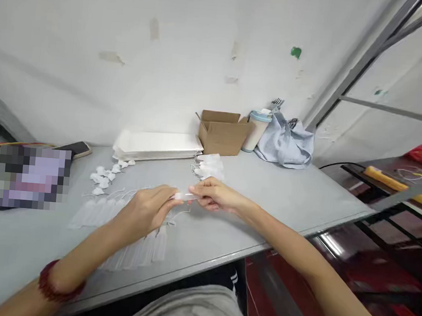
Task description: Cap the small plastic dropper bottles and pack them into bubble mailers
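Note:
A small translucent white tube (186, 196) is held between both hands over the grey table. My left hand (152, 206) pinches its left end, and my right hand (213, 194) grips the right end with bent fingers. Rows of clear tubes with thin strings (95, 212) lie left of my left hand, and more clear tubes (154, 248) lie below it, partly under my forearm. Behind my right hand sits a small pile of white tubes (210, 165). Several small white pieces (101, 178) are scattered at the left.
A stack of flat white sheets (157, 145), an open cardboard box (223, 137), a cup with a blue lid (257, 130) and a light blue cloth (287, 143) stand along the wall. A blurred-out device (36, 178) lies at the left. The grey table (259, 200) has its front edge near my body.

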{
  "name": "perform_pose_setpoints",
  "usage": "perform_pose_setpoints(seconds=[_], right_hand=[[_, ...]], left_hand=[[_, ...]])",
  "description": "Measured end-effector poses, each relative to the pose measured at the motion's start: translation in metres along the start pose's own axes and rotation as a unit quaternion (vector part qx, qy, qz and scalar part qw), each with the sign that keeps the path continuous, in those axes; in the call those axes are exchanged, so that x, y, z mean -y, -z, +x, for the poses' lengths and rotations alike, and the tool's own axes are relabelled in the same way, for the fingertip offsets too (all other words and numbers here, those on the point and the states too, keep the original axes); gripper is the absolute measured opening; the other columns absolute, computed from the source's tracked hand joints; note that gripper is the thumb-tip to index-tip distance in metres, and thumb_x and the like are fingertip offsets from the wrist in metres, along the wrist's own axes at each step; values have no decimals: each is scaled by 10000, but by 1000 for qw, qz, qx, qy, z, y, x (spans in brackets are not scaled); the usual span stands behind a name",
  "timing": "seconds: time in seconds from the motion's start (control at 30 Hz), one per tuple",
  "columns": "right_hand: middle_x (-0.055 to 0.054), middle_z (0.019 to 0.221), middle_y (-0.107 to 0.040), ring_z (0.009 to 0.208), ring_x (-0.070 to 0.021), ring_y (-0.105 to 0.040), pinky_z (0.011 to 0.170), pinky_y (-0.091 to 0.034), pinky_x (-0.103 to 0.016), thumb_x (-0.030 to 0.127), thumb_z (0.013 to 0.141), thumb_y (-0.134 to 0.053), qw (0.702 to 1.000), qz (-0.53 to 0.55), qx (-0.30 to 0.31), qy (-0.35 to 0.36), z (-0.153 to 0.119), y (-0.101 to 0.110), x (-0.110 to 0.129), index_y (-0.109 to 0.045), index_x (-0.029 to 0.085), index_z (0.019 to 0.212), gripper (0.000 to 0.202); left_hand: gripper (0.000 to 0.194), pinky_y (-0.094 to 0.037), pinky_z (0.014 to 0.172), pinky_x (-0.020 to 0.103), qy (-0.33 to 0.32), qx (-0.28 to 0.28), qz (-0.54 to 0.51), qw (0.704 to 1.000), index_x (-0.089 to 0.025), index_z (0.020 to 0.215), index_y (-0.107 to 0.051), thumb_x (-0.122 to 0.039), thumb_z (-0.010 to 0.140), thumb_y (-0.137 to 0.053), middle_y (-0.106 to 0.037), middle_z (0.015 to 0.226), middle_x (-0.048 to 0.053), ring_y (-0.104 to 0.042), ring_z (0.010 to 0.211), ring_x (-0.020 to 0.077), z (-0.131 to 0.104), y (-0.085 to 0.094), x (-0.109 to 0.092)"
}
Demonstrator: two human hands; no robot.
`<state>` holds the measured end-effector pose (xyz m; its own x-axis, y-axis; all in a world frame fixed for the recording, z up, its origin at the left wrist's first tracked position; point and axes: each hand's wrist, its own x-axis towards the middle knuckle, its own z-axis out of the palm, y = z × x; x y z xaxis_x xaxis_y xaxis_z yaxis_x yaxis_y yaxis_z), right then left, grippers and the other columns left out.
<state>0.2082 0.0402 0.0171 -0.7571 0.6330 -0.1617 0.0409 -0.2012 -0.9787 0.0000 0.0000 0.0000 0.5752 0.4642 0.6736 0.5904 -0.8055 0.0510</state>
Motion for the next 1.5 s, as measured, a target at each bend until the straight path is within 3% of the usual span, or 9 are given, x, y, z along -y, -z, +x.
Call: perform_pose_setpoints(seconds=[0.23,0.37,0.53,0.67,0.93,1.07,1.23,1.33,1.5], right_hand=[[115,447,-235,368,-40,-210,357,-178,-187,440,876,-542,999,-31,1,-19,2,6,-4,-624,98,752,374],[80,494,-344,417,-61,-356,447,-293,-212,464,877,-522,980,-143,-114,81,7,15,-8,-608,128,730,377],[12,644,-561,584,-104,-467,582,-352,-231,344,880,-502,843,-369,-351,174,14,42,-12,-663,131,908,269],[-70,844,-655,744,-169,-560,672,-407,-272,215,887,-428,771,-481,-390,149,17,54,-13,-631,107,1137,340],[-163,1071,-604,1020,-289,-510,763,-451,-364,191,899,-471,658,-634,-395,98,19,58,-20,-618,127,1186,329],[-145,1036,-619,974,-250,-531,812,-453,-367,169,883,-503,680,-594,-382,199,16,51,-18,-651,131,1061,235],[-18,750,-648,656,-108,-565,645,-448,-226,204,879,-558,846,-466,-119,232,5,7,-15,-651,134,891,118],[-25,749,-637,645,-101,-547,619,-428,-215,268,853,-623,853,-470,-28,227,3,-16,-19,-666,110,870,165],[-19,741,-614,636,-103,-527,627,-422,-219,326,827,-662,847,-489,-8,208,6,-21,-28,-664,106,895,230]], left_hand=[[206,-386,502,229,51,40,-28,998,-157,844,-581,-283,948,-455,-590,644,-12,-497,498,107,-3,-2,4],[307,-473,664,274,191,85,-34,977,-171,1027,-603,-425,914,-473,-694,898,57,-640,759,182,-1,10,23],[350,-446,797,357,305,142,127,933,-147,1027,-627,-361,896,-383,-693,1027,101,-623,917,260,-14,44,71],[407,-413,675,315,344,210,277,872,-168,935,-669,-354,857,-317,-677,834,67,-627,846,270,-28,59,96],[467,-428,714,397,413,350,210,814,-101,1014,-656,-351,893,-280,-658,1010,201,-576,1005,377,-13,59,88],[515,-410,773,439,412,344,200,820,-55,1139,-615,-371,896,-290,-633,1094,239,-526,1089,424,-10,57,85],[327,-395,681,306,378,325,41,866,-172,855,-665,-398,852,-429,-677,816,63,-602,801,246,0,52,52],[355,-320,529,260,333,401,-106,846,-206,678,-629,-495,825,-484,-575,573,-11,-507,552,160,5,44,19],[275,-253,514,262,309,415,-68,853,-226,655,-637,-456,785,-560,-546,570,-13,-489,551,160,4,35,-8]])
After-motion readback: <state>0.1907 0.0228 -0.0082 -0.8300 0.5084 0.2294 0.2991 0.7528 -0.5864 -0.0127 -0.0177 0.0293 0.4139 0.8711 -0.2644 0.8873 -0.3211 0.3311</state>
